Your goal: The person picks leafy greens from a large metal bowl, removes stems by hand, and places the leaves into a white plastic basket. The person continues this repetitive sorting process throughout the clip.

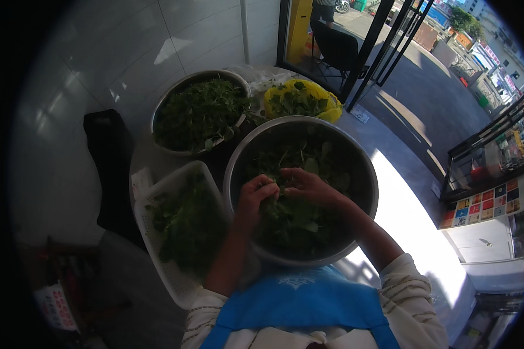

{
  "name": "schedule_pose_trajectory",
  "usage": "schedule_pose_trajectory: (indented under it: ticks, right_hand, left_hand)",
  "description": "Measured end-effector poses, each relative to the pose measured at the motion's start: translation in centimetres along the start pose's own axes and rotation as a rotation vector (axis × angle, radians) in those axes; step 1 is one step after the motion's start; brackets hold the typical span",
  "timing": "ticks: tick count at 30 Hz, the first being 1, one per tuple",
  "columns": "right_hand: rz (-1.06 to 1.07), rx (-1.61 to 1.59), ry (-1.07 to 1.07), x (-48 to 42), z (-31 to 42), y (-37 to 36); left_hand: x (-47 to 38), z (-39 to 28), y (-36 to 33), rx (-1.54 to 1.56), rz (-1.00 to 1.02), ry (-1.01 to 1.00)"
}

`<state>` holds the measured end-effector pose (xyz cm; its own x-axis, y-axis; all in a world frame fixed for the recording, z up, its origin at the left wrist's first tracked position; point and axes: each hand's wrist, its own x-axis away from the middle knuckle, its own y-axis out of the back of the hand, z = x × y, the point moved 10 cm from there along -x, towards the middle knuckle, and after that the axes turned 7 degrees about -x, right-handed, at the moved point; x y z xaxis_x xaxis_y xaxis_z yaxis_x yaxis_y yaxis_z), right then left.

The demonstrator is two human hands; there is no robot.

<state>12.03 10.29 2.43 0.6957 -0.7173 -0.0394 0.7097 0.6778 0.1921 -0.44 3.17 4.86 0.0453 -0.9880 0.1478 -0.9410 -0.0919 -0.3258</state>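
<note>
A large metal bowl [371, 174] stands before me with leafy greens [303, 224] inside. Both of my hands are over the bowl, close together. The fingers of my left hand [258, 194] are pinched around a small bit of greens, partly hidden by the fingers. My right hand [312, 187] reaches in from the right, its thumb and fingers apart, just beside the left fingertips; nothing shows in its grasp. A white plastic basket [146, 218] with more greens sits left of the bowl, under my left forearm.
Behind stand a second metal bowl [153, 126] heaped with greens and a yellow plastic bag [332, 111] of leaves. All rest on a round table [406, 227], sunlit at right. Beyond are a glass door [386, 43], a black chair [336, 43] and a person [323, 13] outside.
</note>
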Motion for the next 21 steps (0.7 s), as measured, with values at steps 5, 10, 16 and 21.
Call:
schedule_pose_trajectory:
  ticks: [5,10,16,21]
  right_hand:
    - [0.136,0.222,-0.112,2.3,0.4,-1.7]
    - [0.038,-0.119,-0.239,3.3,-2.6,0.4]
    - [-0.032,0.029,-0.239,3.4,-6.6,1.7]
    - [-0.002,0.052,-0.306,4.1,-6.4,2.3]
  left_hand:
    - [-0.2,-0.7,0.3,0.091,0.069,-0.214]
    - [-0.3,-0.4,4.0,0.205,-0.122,-0.233]
    - [-0.6,-0.2,3.6,-0.453,-0.155,-0.197]
    - [0.9,-5.0,1.2,-0.882,-0.296,-0.608]
